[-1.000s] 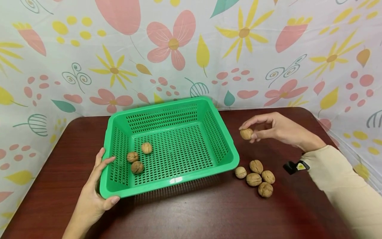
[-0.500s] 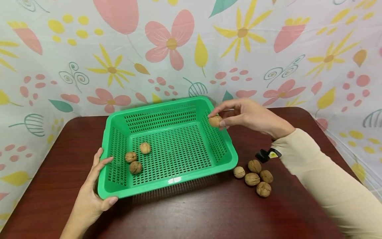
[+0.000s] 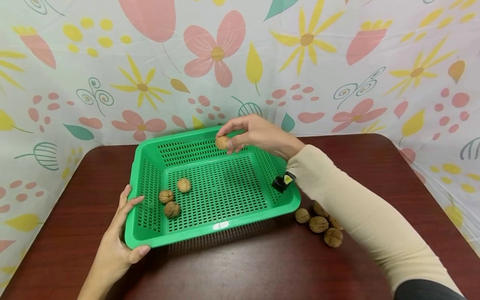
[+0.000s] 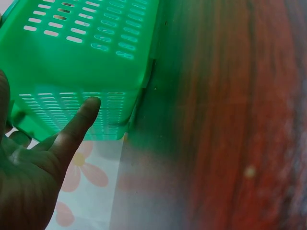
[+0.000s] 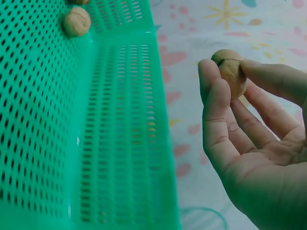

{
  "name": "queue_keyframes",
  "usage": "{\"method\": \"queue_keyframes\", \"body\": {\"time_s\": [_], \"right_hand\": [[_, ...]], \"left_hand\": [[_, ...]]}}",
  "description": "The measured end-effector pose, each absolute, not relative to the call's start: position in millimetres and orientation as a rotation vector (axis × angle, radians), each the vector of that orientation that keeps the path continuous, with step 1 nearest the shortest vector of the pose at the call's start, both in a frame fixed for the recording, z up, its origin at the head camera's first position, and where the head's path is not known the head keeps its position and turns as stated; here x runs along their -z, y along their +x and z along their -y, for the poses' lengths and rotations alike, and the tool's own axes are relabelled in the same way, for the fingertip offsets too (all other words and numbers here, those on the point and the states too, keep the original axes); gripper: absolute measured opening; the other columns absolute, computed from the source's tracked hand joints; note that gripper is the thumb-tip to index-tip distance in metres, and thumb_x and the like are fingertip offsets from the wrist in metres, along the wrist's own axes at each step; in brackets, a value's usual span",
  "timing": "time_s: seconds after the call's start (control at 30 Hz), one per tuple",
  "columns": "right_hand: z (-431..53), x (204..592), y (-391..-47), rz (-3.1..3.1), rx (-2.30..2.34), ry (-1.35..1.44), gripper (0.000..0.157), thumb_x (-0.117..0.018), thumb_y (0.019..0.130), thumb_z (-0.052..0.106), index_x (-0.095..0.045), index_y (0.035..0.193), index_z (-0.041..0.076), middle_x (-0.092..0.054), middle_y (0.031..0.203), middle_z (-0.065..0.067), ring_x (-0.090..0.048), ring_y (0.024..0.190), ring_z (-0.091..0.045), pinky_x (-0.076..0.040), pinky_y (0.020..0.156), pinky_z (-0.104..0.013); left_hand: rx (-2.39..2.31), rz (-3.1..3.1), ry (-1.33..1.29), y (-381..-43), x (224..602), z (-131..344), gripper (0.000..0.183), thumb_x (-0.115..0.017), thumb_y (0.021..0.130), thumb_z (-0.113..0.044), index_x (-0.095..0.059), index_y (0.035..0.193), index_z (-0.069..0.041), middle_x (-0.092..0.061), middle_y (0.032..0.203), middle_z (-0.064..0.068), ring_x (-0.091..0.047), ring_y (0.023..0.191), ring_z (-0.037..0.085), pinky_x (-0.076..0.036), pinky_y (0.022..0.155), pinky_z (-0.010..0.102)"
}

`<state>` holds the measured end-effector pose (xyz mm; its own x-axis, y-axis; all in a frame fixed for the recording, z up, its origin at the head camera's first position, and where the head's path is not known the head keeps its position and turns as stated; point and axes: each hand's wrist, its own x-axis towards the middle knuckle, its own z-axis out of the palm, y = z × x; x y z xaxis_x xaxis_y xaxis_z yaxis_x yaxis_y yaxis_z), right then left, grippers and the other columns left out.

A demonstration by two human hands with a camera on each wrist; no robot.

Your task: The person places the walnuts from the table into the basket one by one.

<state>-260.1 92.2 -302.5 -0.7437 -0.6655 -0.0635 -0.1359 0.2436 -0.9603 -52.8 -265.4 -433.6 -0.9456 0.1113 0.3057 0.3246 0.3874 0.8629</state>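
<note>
My right hand [image 3: 258,135] pinches a walnut [image 3: 222,142] between thumb and fingertips, held up near the far wall of the green plastic basket. The right wrist view shows the same walnut [image 5: 230,72] gripped, apart from the basket wall. On the left, my left hand [image 3: 116,241] grips the basket's [image 3: 258,213] left end, the thumb over the near rim and the fingers along the side. The left wrist view has its fingers [image 4: 76,129] against the slotted green wall. Three walnuts lie inside the basket at its left, among them a pale walnut [image 3: 184,185].
Several walnuts [image 3: 318,224] lie in a cluster on the dark wooden table [image 3: 232,271], right of the basket and partly hidden by my right sleeve [image 3: 360,216]. A flower-patterned cloth [image 3: 322,83] hangs behind the table's far edge.
My right hand has carried the pinched walnut leftward, from right of the basket, past its right rim, to near the far wall. My left hand and the basket have stayed put.
</note>
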Motion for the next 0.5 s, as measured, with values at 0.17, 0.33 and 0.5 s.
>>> {"method": "queue_keyframes", "body": {"time_s": [0.17, 0.33, 0.5], "right_hand": [[-68, 321, -274, -1.944, 1.581, -0.677, 0.032, -0.07, 0.097, 0.006, -0.07, 0.129, 0.006, -0.07, 0.125, -0.012, -0.075, 0.099, -0.031, -0.058, 0.093, -0.043], [-48, 337, -283, -1.878, 1.554, -0.633, 0.035, -0.066, 0.098, 0.003, -0.067, 0.133, 0.004, -0.07, 0.128, -0.014, -0.074, 0.102, -0.032, -0.051, 0.105, -0.056], [-37, 347, -290, -1.809, 1.56, -0.598, 0.035, -0.063, 0.1, 0.0, -0.065, 0.134, 0.001, -0.069, 0.131, -0.015, -0.074, 0.101, -0.032, -0.047, 0.109, -0.06]], "left_hand": [[1.603, 2.439, -0.391, -53, 434, 264, 0.098, -0.09, 0.076, -0.024, -0.041, 0.16, -0.015, -0.005, 0.179, 0.004, -0.008, 0.163, 0.01, -0.022, 0.113, 0.015], [1.6, 2.447, -0.381, -53, 431, 263, 0.098, -0.09, 0.075, -0.024, -0.042, 0.16, -0.015, -0.005, 0.179, 0.003, -0.008, 0.163, 0.01, -0.022, 0.112, 0.014], [1.598, 2.452, -0.366, -53, 431, 264, 0.098, -0.09, 0.075, -0.023, -0.042, 0.16, -0.014, -0.005, 0.179, 0.002, -0.008, 0.163, 0.01, -0.023, 0.112, 0.014]]}}
